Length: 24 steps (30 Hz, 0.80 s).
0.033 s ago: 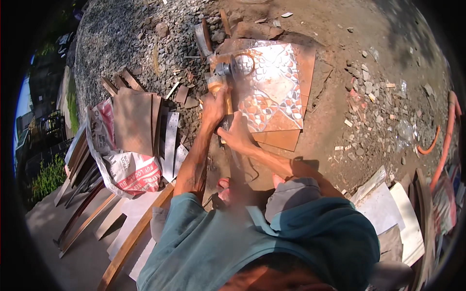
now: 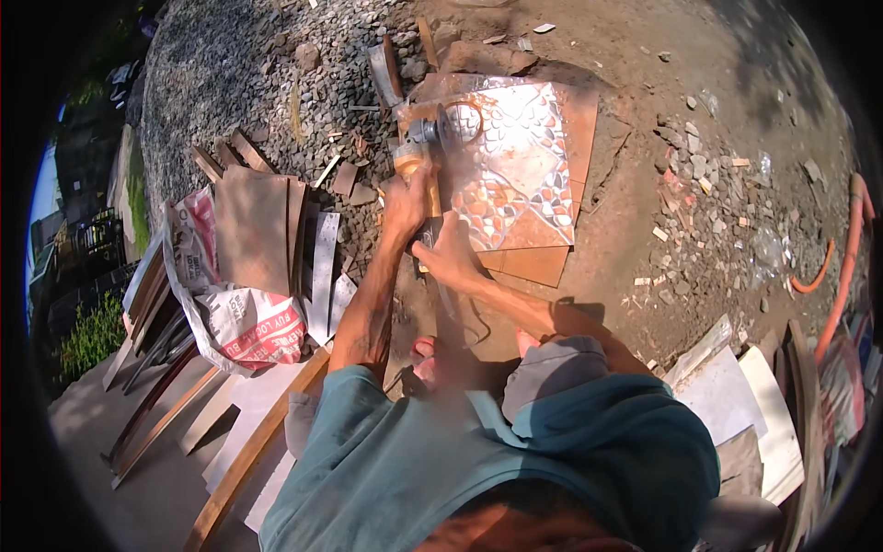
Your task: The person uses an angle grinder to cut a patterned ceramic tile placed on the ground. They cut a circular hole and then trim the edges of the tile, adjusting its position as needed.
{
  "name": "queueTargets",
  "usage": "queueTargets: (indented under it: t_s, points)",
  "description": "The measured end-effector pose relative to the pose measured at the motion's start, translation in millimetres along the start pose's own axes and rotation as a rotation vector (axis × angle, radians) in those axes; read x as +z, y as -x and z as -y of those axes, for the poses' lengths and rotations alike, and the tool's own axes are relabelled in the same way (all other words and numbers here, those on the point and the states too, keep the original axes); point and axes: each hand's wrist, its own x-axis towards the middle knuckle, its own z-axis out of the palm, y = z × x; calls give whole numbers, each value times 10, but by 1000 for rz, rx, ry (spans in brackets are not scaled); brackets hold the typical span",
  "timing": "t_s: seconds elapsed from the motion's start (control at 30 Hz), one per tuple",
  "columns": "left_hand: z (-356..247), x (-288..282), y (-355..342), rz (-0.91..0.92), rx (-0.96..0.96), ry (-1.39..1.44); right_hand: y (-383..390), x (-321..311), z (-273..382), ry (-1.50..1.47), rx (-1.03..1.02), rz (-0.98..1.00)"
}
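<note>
An angle grinder (image 2: 410,162) with a yellow body and grey metal head lies along the left side of a patterned tile (image 2: 529,138). My left hand (image 2: 405,204) is wrapped round its body just behind the head. Behind it, nearer to me, my right hand (image 2: 449,250) is closed on the rear part of the grinder. The disc (image 2: 457,127) looks blurred and is over the tile's left part. Glossy white and brown pebble shapes decorate the tile. Under it, brown tiles (image 2: 533,267) stick out at the right and near edges.
To the left, a white and red sack (image 2: 253,327) stands by brown tile pieces (image 2: 253,230). A gravel heap (image 2: 248,83) rises at the far left. Rubble (image 2: 699,166) and an orange hose (image 2: 842,267) are at the right. A wooden strip (image 2: 262,442) lies near my left side.
</note>
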Motion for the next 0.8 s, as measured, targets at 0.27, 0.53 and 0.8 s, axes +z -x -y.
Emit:
queueTargets:
  t_s: [0.27,0.53,0.8]
  points:
    - [437,93,-119,-11,76,-161,-3,-41,59,40,16,33]
    - [258,75,-227,-53,-206,-29,-81,-42,56,5,-4,23]
    - [-152,-32,-214,-18,-110,33,-147,-100,136,49,4,33]
